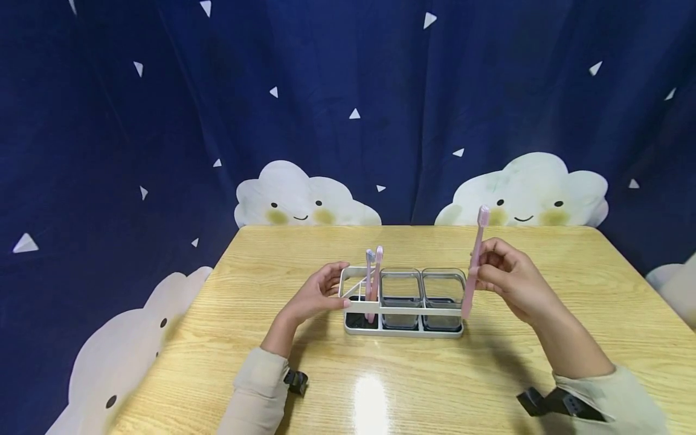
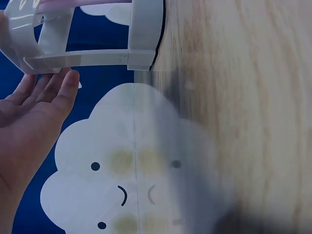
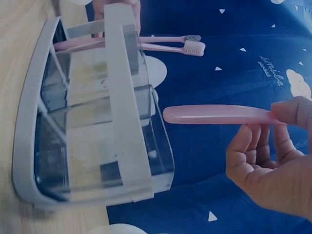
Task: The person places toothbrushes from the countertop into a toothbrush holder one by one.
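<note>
My left hand grips the left end of a white toothbrush holder, thumb at the front rail and fingers at the back. Two toothbrushes, one pink and one with a greyish head, stand in its left section, heads up. Two clear cups sit in the middle and right sections. Between thumb and fingertips my right hand pinches another pink toothbrush. It is nearly upright, bristles at the top, just right of the holder. Its rounded handle end faces the cups in the right wrist view.
The holder stands on a light wooden table. Behind and to the left hangs a dark blue curtain with white triangles and smiling clouds. Black straps with small devices are on both wrists.
</note>
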`<state>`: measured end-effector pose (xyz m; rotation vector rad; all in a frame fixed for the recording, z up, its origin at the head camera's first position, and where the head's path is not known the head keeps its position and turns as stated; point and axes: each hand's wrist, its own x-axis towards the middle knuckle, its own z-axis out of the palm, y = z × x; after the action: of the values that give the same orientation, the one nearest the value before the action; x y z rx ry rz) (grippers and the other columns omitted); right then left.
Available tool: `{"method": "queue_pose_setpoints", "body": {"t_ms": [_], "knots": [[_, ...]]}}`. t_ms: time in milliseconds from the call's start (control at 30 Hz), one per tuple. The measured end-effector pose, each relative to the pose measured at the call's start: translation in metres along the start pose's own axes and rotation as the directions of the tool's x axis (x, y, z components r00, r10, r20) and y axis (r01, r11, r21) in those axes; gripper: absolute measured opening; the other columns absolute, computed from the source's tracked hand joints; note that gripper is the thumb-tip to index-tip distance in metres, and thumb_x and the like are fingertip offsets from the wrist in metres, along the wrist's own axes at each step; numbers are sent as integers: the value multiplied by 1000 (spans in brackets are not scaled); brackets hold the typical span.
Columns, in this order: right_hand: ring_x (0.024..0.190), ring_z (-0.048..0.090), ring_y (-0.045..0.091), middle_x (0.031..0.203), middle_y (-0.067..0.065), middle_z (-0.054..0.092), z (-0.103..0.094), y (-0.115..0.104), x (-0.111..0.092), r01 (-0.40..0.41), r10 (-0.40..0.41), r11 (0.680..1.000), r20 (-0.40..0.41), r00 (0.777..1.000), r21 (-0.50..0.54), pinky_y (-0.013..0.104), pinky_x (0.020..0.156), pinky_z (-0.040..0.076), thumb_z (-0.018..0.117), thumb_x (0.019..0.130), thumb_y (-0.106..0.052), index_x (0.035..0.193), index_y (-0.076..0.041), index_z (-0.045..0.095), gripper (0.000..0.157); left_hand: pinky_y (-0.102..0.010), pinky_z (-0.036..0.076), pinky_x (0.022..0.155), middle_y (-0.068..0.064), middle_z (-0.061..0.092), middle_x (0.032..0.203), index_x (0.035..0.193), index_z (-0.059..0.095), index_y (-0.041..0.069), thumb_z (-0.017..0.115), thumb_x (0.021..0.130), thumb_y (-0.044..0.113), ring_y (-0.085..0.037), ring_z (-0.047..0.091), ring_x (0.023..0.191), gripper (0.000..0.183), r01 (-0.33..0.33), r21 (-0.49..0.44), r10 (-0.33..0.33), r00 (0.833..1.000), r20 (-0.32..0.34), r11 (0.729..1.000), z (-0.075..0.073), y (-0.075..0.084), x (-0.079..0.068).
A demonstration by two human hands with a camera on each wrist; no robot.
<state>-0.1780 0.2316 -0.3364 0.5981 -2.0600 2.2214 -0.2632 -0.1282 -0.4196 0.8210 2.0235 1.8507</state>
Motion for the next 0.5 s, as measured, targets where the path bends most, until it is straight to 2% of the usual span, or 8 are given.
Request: {"method": "queue_pose_setpoints", "body": {"t_ms": [167,367,500], "knots": [[75,54,16,86,9,51,9,0,7,51,-52,996,12,999,68,26,64,53,49,87,14,95,1,55,17,-42,30,103,-22,43,133,140,31,-2,69,74,-2,-42,36,123,77,-6,-5,7,1000,22,1000,-1,2,-1],[72,57,17,84,10,50,23,1,16,77,-77,985,-11,997,153,27,65,54,52,89,10,92,-1,56,12,-42,33,101,-19,46,130,139,35,0,69,73,-1,-36,42,119,74,4,48,-4,1000,3,999,1,4,1],[72,57,18,83,10,50,31,2,22,76,-72,982,-30,997,172,30,67,54,54,89,7,91,-2,56,10,-45,35,98,-23,47,127,137,36,-5,69,70,-3,-35,45,115,74,0,84,1,1000,-16,996,2,6,2]]}}
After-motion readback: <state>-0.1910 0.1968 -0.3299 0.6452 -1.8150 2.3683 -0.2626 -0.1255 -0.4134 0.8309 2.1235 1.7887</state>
